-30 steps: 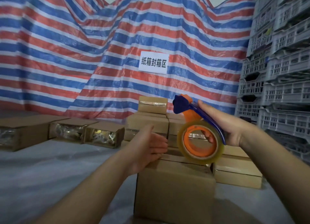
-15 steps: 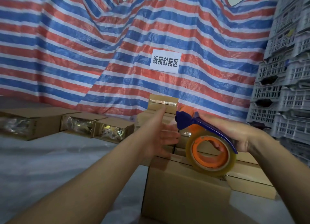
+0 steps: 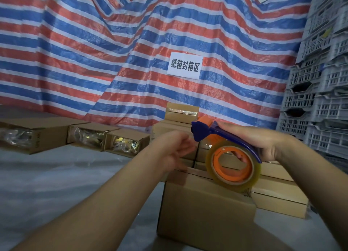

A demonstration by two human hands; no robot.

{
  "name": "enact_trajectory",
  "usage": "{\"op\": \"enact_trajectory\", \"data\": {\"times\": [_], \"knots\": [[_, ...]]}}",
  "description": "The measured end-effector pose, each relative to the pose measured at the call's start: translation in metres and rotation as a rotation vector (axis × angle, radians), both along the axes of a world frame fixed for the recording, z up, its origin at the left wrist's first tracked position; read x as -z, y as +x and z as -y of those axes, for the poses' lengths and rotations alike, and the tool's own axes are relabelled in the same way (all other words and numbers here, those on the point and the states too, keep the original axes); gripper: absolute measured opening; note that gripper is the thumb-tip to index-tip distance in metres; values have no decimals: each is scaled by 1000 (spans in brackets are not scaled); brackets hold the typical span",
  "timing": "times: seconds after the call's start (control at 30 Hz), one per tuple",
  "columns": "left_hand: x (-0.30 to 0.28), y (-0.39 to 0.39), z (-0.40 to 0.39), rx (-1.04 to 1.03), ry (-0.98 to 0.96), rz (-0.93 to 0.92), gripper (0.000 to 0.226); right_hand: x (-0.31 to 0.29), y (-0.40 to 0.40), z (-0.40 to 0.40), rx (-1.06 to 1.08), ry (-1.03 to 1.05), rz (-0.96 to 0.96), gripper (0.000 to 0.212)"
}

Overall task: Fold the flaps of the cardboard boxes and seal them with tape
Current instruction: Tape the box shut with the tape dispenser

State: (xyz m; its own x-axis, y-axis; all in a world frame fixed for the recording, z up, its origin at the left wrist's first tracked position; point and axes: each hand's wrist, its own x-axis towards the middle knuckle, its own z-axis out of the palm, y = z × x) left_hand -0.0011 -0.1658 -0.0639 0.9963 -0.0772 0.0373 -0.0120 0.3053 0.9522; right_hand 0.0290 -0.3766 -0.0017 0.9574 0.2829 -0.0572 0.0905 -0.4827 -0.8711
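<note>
Head view: striped tarp (image 3: 75,49) behind pale sheeting (image 3: 56,175); right hand (image 3: 263,143) fingers hold tape dispenser (image 3: 231,156), left hand (image 3: 173,149) fingers relaxed.

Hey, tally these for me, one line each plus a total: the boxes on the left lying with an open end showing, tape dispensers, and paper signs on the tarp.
open-ended boxes: 3
tape dispenser, held in the right hand: 1
paper sign: 1
Total: 5
</note>
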Motion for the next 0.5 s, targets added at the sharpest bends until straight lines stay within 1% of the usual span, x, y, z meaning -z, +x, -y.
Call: {"op": "enact_trajectory", "data": {"times": [0.13, 0.2, 0.27, 0.33, 0.5], "knots": [[14, 4, 7, -63, 62, 21, 15, -13, -3, 1, -14, -161, -78, 86], [19, 6, 10, -113, 86, 34, 20, -15, -3, 3, -19, -192, -102, 86], [24, 8, 12, -148, 84, 28, 16, -14, -3, 4, -9, -198, -109, 84], [28, 11, 14, -179, 57, 3, 12, -15, -2, 6, 3, -197, -116, 82], [30, 11, 16, -231, -94, -48, 35, -15, -2, 6, -11, -190, -176, 78]]}}
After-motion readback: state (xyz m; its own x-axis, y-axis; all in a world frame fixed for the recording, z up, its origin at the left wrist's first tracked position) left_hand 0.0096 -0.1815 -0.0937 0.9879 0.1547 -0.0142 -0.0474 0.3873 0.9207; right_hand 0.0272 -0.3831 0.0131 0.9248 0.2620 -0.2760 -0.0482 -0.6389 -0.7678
